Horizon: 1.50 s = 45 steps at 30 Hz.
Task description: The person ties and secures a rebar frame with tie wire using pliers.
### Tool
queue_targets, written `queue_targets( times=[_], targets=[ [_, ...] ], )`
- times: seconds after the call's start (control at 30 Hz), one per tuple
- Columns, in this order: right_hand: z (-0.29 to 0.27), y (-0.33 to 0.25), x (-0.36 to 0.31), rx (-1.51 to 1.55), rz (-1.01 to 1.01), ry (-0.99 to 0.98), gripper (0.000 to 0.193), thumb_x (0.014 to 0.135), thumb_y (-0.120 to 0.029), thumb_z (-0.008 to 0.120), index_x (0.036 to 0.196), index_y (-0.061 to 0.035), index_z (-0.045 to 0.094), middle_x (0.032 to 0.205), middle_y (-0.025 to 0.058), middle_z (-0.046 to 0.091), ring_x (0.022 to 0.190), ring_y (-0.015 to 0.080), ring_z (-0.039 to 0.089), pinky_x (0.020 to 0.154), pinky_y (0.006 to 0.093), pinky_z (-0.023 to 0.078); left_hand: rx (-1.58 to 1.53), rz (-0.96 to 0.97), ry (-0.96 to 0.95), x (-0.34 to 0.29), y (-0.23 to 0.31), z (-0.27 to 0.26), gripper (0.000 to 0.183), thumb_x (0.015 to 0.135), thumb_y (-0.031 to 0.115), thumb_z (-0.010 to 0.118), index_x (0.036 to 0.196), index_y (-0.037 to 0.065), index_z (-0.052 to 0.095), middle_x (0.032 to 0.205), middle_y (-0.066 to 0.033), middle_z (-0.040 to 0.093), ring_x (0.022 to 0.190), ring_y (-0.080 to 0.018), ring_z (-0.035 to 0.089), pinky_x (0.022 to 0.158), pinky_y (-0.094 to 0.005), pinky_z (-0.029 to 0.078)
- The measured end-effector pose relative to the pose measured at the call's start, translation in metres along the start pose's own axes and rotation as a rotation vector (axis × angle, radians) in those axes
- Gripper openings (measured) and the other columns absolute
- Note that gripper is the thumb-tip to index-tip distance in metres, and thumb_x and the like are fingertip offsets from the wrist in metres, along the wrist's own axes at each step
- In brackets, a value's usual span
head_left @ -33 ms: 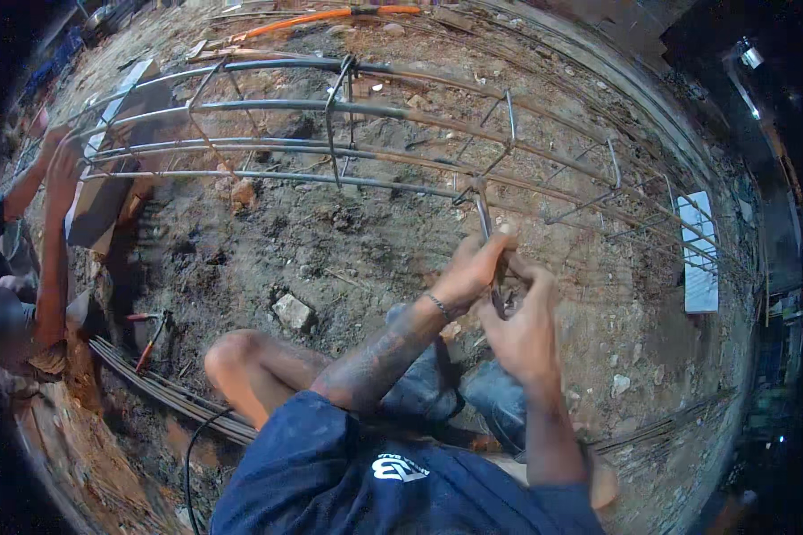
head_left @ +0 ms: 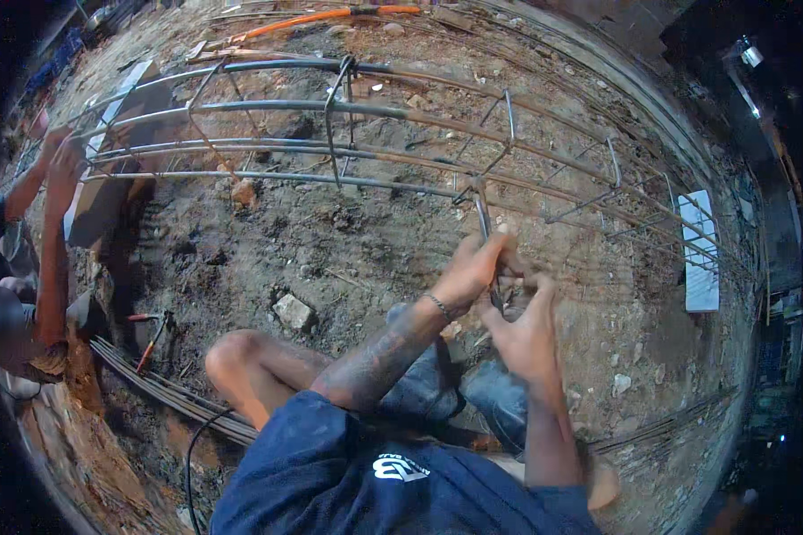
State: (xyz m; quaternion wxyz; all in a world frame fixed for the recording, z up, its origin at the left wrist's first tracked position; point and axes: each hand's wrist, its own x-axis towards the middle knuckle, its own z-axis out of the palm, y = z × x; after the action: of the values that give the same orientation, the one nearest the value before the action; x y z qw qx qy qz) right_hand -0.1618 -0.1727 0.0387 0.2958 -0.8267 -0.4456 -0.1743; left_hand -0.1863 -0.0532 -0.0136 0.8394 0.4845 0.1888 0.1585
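My left hand [head_left: 473, 274] is wrapped round a slim metal hand tool [head_left: 484, 214], whose exact kind I cannot make out. The tool's far end meets the lower near bar of a long steel rebar cage [head_left: 379, 111], at a crossing with a stirrup. My right hand [head_left: 525, 337] curls its thumb and fingers about the tool's near end, just below the left hand. Blur and the fingers hide part of the grip. The cage is made of long bars with several square stirrups around them.
At the far left another person's hands [head_left: 61, 169] touch the cage's end, beside a pale block [head_left: 107, 192]. A white block [head_left: 699, 254] supports the right end. Red-handled pincers [head_left: 154, 339], rods [head_left: 174, 392] and a stone [head_left: 293, 312] lie on rough soil. An orange-handled tool [head_left: 303, 24] lies beyond.
My right hand's fingers and wrist have shifted slightly about the tool's near end. My left hand and the cage stay practically where they were.
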Motion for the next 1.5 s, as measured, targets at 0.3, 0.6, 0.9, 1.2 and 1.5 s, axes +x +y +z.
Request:
queue_targets(
  times=[0.3,0.6,0.9,1.2,1.5],
  targets=[
    [0.011,-0.014,-0.029,0.366,0.363,-0.447,0.02,0.074,-0.014,0.064,0.084,0.0004,0.056,0.065,0.0091,0.059,0.056,0.0203,0.06,0.052,0.0363,0.046,0.193,-0.121,0.195,-0.003,0.031,0.009,0.033,0.09,0.035,0.052,0.092,0.002,0.05,0.073,-0.0064,0.056,0.069,-0.0177,0.061,0.058,-0.0305,0.05],
    [0.01,0.002,-0.033,0.491,0.7,-0.742,0.039,0.085,-0.034,0.057,0.089,0.005,0.055,0.065,0.0186,0.06,0.054,0.0361,0.057,0.056,0.0437,0.047,-0.564,-0.223,0.022,0.012,0.003,0.002,0.034,0.086,0.045,0.056,0.089,0.012,0.048,0.064,0.0025,0.043,0.047,-0.01,0.043,0.044,-0.0286,0.04],
    [-0.014,0.088,0.008,-0.015,0.254,-0.646,0.026,0.078,-0.016,0.056,0.095,0.0041,0.057,0.074,0.0291,0.059,0.075,0.0457,0.059,0.066,0.0496,0.048,-0.049,0.023,0.455,0.038,-0.018,0.062,0.048,0.088,0.043,0.051,0.074,-0.003,0.048,0.057,-0.011,0.052,0.048,-0.0217,0.057,0.047,-0.0371,0.044],
    [0.012,0.124,0.021,-0.086,0.096,-0.665,0.03,0.074,-0.015,0.06,0.097,0.0046,0.055,0.075,0.0258,0.06,0.075,0.0419,0.06,0.064,0.0482,0.047,0.048,0.129,0.679,0.087,-0.066,0.053,0.047,0.087,0.04,0.053,0.088,-0.006,0.046,0.076,-0.0171,0.053,0.068,-0.0257,0.053,0.062,-0.0385,0.042],
    [-0.009,0.017,-0.036,0.266,0.301,-0.406,0.048,0.075,-0.031,0.067,0.101,0.0017,0.043,0.079,0.0217,0.057,0.066,0.0332,0.061,0.06,0.0424,0.049,-0.439,-0.114,0.319,0.018,0.002,0.029,0.034,0.09,0.04,0.051,0.077,0.009,0.046,0.058,0.0039,0.038,0.044,-0.0099,0.038,0.039,-0.0272,0.032]
  ],
)
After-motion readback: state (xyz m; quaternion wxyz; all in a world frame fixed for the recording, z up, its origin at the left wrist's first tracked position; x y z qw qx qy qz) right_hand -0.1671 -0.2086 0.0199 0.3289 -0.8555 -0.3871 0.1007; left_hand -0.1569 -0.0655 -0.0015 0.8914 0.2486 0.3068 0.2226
